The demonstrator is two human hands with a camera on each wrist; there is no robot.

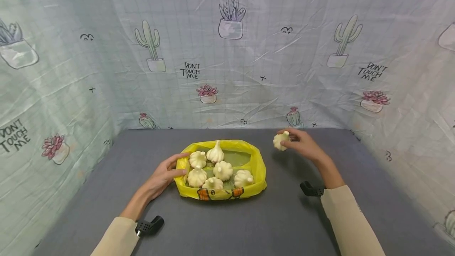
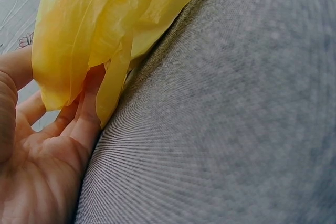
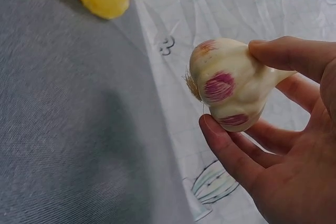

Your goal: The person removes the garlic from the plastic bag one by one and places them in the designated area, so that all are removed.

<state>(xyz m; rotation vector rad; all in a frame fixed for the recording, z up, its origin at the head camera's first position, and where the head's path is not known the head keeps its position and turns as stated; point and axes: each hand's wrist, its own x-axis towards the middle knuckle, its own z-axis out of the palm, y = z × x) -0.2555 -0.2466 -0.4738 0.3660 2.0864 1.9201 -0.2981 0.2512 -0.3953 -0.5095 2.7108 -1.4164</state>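
Note:
A yellow plastic bag [image 1: 261, 169] lies spread wide at its mouth on the grey table, with several garlic bulbs [image 1: 222, 170] inside. At the bag's left side my left hand [image 1: 164, 175] holds its edge, thumb and fingers about the rim. The left wrist view shows the yellow film [image 2: 73, 40] between the thumb and fingers of that hand [image 2: 47, 156]. To the right of the bag, my right hand [image 1: 302, 144] pinches one garlic bulb [image 1: 281, 140] above the table. Purple patches and a tuft of roots show on this bulb [image 3: 226, 85] in the right wrist view.
The grey table [image 1: 227, 228] reaches back to a hanging sheet [image 1: 263, 106] printed with cacti and potted plants, which also encloses both sides. Each wrist carries a black camera mount [image 1: 151, 225]. Orange and black print marks the bag's front.

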